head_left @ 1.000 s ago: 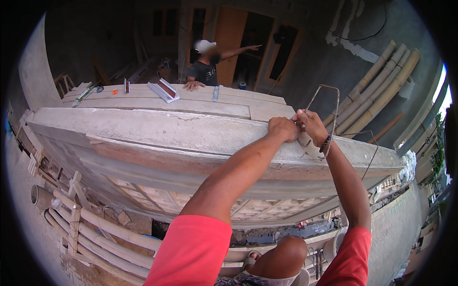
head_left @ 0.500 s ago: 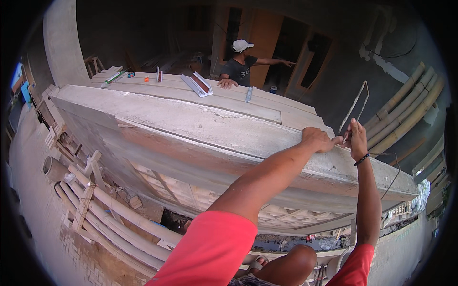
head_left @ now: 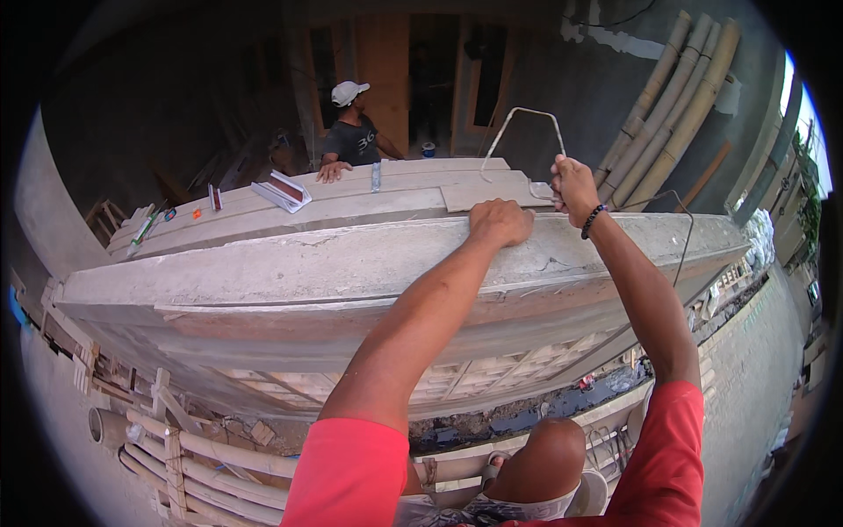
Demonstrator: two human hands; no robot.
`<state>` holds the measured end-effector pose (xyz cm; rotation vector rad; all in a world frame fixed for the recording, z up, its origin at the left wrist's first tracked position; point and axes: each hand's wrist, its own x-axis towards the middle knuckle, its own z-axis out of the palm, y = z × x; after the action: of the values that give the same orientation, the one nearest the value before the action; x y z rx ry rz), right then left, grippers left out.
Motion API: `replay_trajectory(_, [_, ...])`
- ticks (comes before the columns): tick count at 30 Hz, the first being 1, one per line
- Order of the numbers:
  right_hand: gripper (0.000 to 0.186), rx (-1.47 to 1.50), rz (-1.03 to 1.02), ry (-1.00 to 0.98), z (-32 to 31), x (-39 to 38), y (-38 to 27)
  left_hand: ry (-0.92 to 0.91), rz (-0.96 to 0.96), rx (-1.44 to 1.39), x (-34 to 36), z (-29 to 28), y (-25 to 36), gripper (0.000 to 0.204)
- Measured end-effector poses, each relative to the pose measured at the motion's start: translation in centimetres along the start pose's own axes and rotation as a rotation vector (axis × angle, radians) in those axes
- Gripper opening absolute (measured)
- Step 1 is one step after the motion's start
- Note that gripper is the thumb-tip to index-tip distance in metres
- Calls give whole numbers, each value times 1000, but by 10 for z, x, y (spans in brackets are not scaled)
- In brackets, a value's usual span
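Note:
My right hand (head_left: 575, 190) is closed round a thin, pale bent metal rod (head_left: 534, 111), which stands up in an angular loop above the far side of the concrete ledge (head_left: 351, 255). The lower end of the rod comes out beside my fist. To its left, my left hand (head_left: 500, 221) rests knuckles up on the ledge, its fingers curled over the far edge and the fingertips hidden. Just beyond those fingers lies a short flat board (head_left: 488, 193) on the long planks (head_left: 404, 189).
Behind the planks a person in a white cap (head_left: 351, 132) rests a hand on them. Channel-shaped pieces (head_left: 283, 191) and a tube (head_left: 145, 227) lie farther left. Bamboo poles (head_left: 672, 105) lean at right; a bent wire (head_left: 688, 237) hangs over the ledge. Bamboo rails (head_left: 228, 455) run below.
My view has swung right. My hands have drawn apart, with the rod still in my right hand and its loop now showing wider. The other person's outstretched arm has come down.

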<state>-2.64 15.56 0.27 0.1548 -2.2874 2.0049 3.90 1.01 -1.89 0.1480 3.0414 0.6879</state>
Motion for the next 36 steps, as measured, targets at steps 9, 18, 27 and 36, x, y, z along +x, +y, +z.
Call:
replay_trajectory(9, [33, -5, -85, 113, 28, 7, 13, -29, -69, 153, 9, 3, 3, 59])
replay_trajectory(18, [22, -80, -237, 30, 30, 3, 8, -15, -76, 153, 6, -2, 0, 58])
replay_trajectory(27, [22, -975, -679, -120, 7, 15, 35, 5, -54, 143, 14, 7, 3, 59])
replay_trajectory(36, [19, -1129, -773, -158, 13, 11, 37, 41, 14, 23, 1, 0, -2, 51])
